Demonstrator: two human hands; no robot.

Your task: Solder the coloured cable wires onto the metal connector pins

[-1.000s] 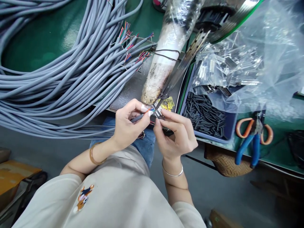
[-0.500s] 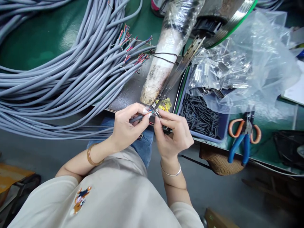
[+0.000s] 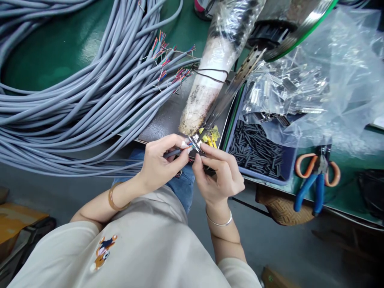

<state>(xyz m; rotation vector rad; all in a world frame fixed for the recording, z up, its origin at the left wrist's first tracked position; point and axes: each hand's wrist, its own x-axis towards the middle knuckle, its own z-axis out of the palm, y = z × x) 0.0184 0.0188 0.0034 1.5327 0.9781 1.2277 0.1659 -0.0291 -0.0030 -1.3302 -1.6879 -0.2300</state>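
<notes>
My left hand (image 3: 160, 162) pinches the end of a grey cable (image 3: 172, 152) whose stripped coloured wires stick out at the fingertips. My right hand (image 3: 220, 172) is closed on a small metal connector (image 3: 195, 143) held against those wire ends. Both hands meet just below the bench edge, over my lap. A metal strip (image 3: 231, 90) runs from a reel down to the connector.
A big bundle of grey cables (image 3: 75, 92) with stripped ends lies on the green bench at left. A plastic-wrapped machine part (image 3: 210, 76) stands ahead. A blue tray of black tubes (image 3: 258, 148), a clear bag of metal parts (image 3: 300, 84) and blue pliers (image 3: 315, 184) sit at right.
Both hands stay together at the connector; the fingers shift slightly. The view wobbles a little.
</notes>
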